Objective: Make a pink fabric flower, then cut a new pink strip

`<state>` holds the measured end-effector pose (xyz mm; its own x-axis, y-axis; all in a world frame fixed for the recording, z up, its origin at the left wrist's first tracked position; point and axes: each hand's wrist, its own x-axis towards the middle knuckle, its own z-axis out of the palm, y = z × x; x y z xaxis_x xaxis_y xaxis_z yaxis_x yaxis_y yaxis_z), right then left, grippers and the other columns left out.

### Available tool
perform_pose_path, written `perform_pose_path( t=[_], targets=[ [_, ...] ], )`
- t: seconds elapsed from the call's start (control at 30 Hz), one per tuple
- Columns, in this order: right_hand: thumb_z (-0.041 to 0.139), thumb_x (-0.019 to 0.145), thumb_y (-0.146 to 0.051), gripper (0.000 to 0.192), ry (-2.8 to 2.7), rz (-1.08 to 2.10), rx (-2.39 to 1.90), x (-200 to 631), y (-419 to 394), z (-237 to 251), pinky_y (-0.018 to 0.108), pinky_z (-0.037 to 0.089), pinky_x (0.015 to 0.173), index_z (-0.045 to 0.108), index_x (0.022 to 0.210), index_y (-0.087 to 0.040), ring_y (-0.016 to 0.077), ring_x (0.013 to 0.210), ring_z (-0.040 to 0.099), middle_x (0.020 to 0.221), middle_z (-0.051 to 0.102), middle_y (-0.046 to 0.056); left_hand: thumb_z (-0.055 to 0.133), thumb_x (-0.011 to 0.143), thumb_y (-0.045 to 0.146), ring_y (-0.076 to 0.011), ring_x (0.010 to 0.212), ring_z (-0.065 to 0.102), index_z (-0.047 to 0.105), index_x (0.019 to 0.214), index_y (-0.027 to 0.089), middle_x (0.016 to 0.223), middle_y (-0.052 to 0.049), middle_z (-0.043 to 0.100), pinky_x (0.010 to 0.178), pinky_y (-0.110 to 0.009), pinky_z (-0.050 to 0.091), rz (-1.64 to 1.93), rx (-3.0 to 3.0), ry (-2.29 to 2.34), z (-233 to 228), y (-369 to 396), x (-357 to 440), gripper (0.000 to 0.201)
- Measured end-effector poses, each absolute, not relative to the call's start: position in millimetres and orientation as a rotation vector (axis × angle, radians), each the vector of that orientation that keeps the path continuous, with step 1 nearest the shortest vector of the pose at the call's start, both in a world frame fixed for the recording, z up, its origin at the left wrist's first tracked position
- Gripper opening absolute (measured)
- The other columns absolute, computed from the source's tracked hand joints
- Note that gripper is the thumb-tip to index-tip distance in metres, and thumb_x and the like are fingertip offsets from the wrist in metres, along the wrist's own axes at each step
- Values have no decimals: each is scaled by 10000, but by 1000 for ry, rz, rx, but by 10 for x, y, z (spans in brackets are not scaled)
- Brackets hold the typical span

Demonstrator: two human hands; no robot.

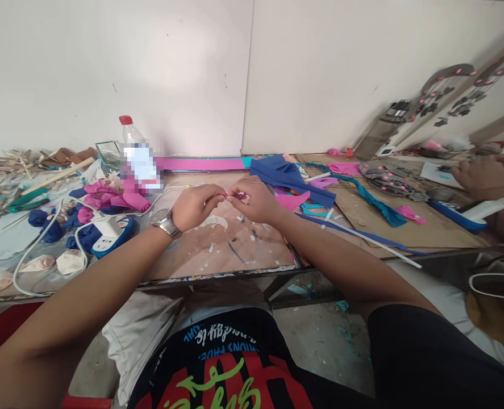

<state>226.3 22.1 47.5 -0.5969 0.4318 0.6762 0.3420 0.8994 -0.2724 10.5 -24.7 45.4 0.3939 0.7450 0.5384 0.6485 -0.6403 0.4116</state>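
pink, a small scrap of fabric [237, 196], sits pinched between our two hands above the middle of the worktable [234, 250]. our left hand [198, 205] is curled closed, thumb and fingertips gripping the scrap's left end; our right hand [255, 200] is closed the same way on its right end. the two sets of fingertips nearly touch, so only a sliver of pink shows between them. what we can see of the piece runs left to right, its long axis roughly level and parallel to the table's near edge; which end is the head of it we cannot tell, it is too small and mostly hidden by fingers.

on our left wrist a metal watch [165, 222] faces up. to the left of that hand lie a heap of pink fabric pieces [111, 196], some dark blue rolled pieces [53, 227], and a white power strip [109, 233] with its white cable [34, 250] looping toward the near edge. a clear plastic bottle [130, 139] with a red cap stands behind the pink heap, near the wall. just beyond our right hand lies a folded blue cloth [290, 176], with a teal strip [375, 201] farther right on a brown cardboard sheet [426, 227]. at the far right edge another person's hand [479, 176] rests on the table, well apart from ours.
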Motion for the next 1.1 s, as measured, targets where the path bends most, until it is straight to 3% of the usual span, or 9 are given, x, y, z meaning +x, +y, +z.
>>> perform_pose_path(
  t=[0.17,0.53,0.87,1.1],
  targets=[
    [587,931,-334,188,-2238,174,-538,2257,189,490,358,395,834,645,811,-202,192,774,603,778,702,29,471,1011,428,-203,854,665,703,1059,214,1024,-83,749,806,-304,450,1121,2508,1266,478,-289,110,319],
    [620,916,-360,202,-2253,297,-583,2194,194,532,320,430,743,671,799,-203,182,745,606,771,707,29,446,1019,415,-191,798,642,657,1045,228,901,-59,722,789,-294,432,1068,2489,1224,481,-257,55,283],
    [623,891,-407,271,-2194,572,-779,1972,278,633,266,425,633,701,783,-171,132,648,557,728,686,4,511,993,414,-163,719,663,615,972,202,804,-35,683,690,-264,436,1279,2185,1142,448,-148,6,236],
    [616,897,-337,215,-2144,414,-771,1890,230,546,280,457,673,700,771,-184,160,722,613,782,731,27,620,919,503,-160,706,672,642,958,194,825,-42,705,671,-271,468,1340,1922,1123,363,-40,-6,312]
  ],
)
